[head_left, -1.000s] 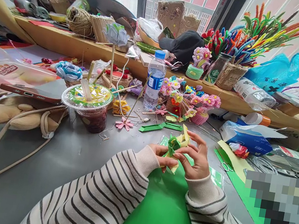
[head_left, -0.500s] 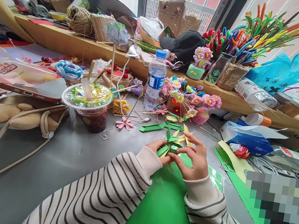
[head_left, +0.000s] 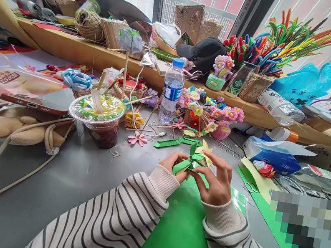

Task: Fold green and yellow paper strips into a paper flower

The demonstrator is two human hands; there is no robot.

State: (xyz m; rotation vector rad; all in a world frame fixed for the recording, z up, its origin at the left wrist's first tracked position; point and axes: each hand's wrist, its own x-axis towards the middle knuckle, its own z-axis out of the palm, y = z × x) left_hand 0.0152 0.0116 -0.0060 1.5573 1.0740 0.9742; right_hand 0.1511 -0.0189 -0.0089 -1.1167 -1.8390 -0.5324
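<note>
Between my two hands is a folded paper flower (head_left: 191, 161) with pointed green and pale yellow petals. My left hand (head_left: 175, 164) is closed on its left side, partly hidden behind the petals. My right hand (head_left: 215, 182) pinches the right edge with thumb and forefinger, its other fingers bent above. Just behind the flower lies a yellow folded paper piece (head_left: 205, 148). Farther left on the table is a folded green paper strip (head_left: 167, 143). A green sheet (head_left: 180, 232) spreads beneath my forearms.
A lidded drink cup (head_left: 101, 128) and a water bottle (head_left: 170, 99) stand beyond my left hand. Crocheted-looking flowers (head_left: 206, 109) crowd the back. At right are scissors (head_left: 250, 186), a blue tissue pack (head_left: 274, 155) and green paper (head_left: 277, 231). A wooden ledge (head_left: 148, 74) runs behind.
The paper flower has turned a little in my hands, so its green petals face differently. My right hand's raised fingers have bent down slightly. The surrounding things stay put.
</note>
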